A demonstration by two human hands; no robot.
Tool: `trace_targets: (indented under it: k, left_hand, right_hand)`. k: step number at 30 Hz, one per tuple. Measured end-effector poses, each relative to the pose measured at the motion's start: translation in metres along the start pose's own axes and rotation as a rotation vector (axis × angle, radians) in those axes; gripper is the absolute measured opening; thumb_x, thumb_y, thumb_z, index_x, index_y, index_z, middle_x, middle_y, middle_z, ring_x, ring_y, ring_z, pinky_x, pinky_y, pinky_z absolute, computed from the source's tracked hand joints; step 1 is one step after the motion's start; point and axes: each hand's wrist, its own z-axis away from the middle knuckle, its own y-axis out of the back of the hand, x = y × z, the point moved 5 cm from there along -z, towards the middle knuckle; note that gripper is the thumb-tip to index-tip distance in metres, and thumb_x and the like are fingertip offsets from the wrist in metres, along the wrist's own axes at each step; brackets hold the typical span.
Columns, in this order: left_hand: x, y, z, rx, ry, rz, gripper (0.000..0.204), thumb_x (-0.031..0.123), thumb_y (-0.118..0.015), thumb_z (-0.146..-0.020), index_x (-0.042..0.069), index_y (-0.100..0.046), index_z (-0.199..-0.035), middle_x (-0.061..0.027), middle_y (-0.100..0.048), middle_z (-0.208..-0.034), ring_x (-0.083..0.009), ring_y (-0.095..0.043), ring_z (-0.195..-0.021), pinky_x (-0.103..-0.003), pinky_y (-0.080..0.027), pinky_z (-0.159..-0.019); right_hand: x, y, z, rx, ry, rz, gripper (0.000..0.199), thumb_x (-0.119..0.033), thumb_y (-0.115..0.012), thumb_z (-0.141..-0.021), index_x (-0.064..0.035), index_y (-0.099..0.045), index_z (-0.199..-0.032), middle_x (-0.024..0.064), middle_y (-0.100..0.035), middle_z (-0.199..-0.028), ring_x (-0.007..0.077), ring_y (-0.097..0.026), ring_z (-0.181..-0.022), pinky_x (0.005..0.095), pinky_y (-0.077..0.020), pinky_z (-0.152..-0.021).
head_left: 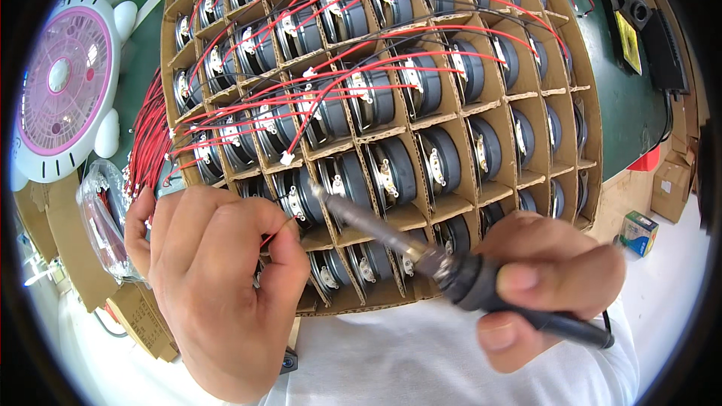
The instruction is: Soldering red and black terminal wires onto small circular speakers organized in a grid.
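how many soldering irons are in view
1: the iron in the right hand, its tip near the left hand, over the speakers; no other shows.

cardboard tray (594, 180) cut off at twelve o'clock, red wire (268, 240) part-hidden by left hand (218, 271) at eight, speakers (459, 232) by right hand (553, 278) at four
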Motion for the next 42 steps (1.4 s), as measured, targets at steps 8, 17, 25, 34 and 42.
trace_targets:
  k: [8,17,25,34,42]
  left_hand:
    - [-0.001,0.0,0.002,0.025,-0.027,0.0,0.014,0.002,-0.071,-0.071,0.008,-0.058,-0.075,-0.0018,-0.05,-0.073,-0.0204,-0.053,-0.074,-0.042,-0.034,-0.106]
    - [-0.004,0.001,0.002,0.041,-0.054,-0.016,0.015,0.001,-0.071,-0.072,0.01,-0.061,-0.077,-0.001,-0.055,-0.075,-0.0204,-0.056,-0.077,-0.043,-0.034,-0.106]
    - [-0.016,-0.001,0.014,0.12,-0.069,0.007,0.015,0.009,-0.078,-0.074,0.016,-0.069,-0.085,0.0014,-0.062,-0.085,-0.0211,-0.062,-0.088,-0.047,-0.029,-0.112]
    - [-0.11,0.017,0.045,0.347,0.183,0.47,0.009,0.006,-0.069,-0.09,0.003,-0.07,-0.099,-0.0049,-0.069,-0.093,-0.0155,-0.062,-0.087,-0.034,-0.047,-0.09]
    - [-0.205,-0.018,0.038,0.361,0.385,0.358,0.007,0.004,-0.07,-0.09,0.003,-0.068,-0.097,-0.0112,-0.064,-0.085,-0.0228,-0.066,-0.083,-0.033,-0.051,-0.079]
  right_hand:
    - [0.015,0.009,0.011,0.251,-0.047,-0.165,0.048,-0.028,-0.074,-0.093,-0.0086,-0.038,-0.118,0.0192,-0.061,-0.085,0.0182,-0.064,-0.058,0.029,-0.0586,-0.054]
    - [0.013,0.009,0.011,0.256,-0.092,-0.183,0.049,-0.037,-0.074,-0.094,-0.0103,-0.04,-0.118,0.0161,-0.059,-0.09,0.0166,-0.062,-0.058,0.0279,-0.0549,-0.054]
    - [0.009,0.009,0.018,0.47,-0.262,-0.171,0.053,-0.034,-0.077,-0.091,-0.0065,-0.041,-0.117,0.0132,-0.059,-0.087,0.0153,-0.06,-0.061,0.0263,-0.0506,-0.055]
    - [0.014,0.02,0.03,0.551,-0.316,-0.14,0.05,-0.035,-0.072,-0.093,-0.0071,-0.04,-0.119,0.0093,-0.049,-0.111,0.0137,-0.059,-0.074,0.0272,-0.0541,-0.059]
    - [0.011,0.012,0.022,0.521,-0.303,-0.118,0.046,-0.035,-0.069,-0.095,-0.0059,-0.041,-0.117,0.0093,-0.053,-0.097,0.0133,-0.058,-0.071,0.0258,-0.0511,-0.057]
